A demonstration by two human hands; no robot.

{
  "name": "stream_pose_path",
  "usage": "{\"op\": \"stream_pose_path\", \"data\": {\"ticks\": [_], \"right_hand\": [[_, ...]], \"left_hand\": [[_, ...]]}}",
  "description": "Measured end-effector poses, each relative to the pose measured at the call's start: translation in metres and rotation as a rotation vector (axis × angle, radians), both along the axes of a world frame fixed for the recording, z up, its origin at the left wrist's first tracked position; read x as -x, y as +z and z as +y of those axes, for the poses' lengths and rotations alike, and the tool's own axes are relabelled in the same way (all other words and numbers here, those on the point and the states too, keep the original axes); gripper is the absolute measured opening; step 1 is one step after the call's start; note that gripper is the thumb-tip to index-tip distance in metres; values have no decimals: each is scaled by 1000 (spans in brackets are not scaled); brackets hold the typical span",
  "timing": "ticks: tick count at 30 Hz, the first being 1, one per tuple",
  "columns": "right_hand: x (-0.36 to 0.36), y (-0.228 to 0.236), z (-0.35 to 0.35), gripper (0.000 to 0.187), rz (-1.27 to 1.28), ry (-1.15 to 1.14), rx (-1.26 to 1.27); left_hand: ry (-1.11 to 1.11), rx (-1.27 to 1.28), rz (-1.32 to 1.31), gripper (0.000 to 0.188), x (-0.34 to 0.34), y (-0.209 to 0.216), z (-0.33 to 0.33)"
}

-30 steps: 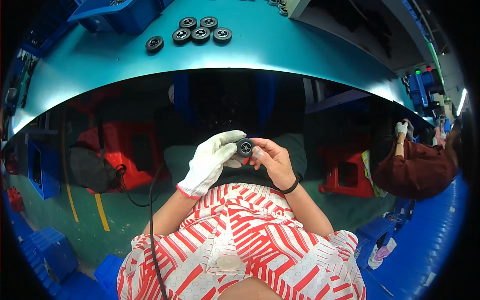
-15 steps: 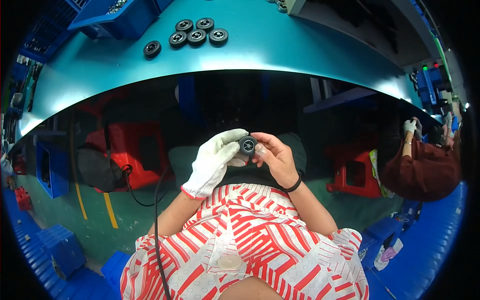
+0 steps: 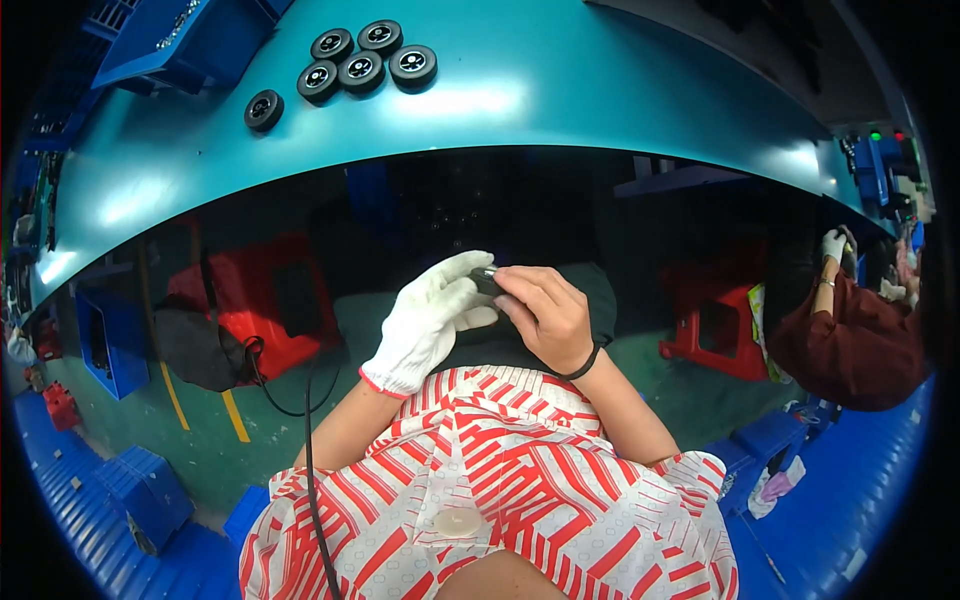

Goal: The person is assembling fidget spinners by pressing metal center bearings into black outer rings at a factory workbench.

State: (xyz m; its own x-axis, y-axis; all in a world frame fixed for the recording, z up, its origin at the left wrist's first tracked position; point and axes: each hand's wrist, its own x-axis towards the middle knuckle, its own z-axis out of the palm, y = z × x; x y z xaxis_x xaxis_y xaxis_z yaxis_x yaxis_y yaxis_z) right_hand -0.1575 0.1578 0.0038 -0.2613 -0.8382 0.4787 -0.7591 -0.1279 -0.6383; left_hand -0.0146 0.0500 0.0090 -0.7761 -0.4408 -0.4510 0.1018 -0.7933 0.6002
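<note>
Black wheels [image 3: 361, 71] near a blue bin [image 3: 216, 45] lie beyond hands [image 3: 425, 320] pinching a mostly hidden dark wheel [image 3: 487, 282].

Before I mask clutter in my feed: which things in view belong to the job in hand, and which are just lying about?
Likely the job:
dark piece, mostly hidden, between gloved left hand and bare right hand
six black wheels on the bench
perhaps the blue bin

Apparently lying about:
black bag
left red stool
</note>
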Motion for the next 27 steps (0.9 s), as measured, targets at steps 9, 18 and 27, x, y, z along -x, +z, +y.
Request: {"op": "stream_pose_path", "data": {"ticks": [9, 18, 27], "right_hand": [[6, -10, -18, 51, -431, 3, -125], [13, -19, -27, 51, -465, 3, -197], [11, -17, -29, 41, -347, 75, -214]], "left_hand": [[21, -71, 76, 58, 10, -15, -22], [11, -69, 19, 59, 15, -20, -28], [6, -71, -109, 40, 8, -28, -27]]}}
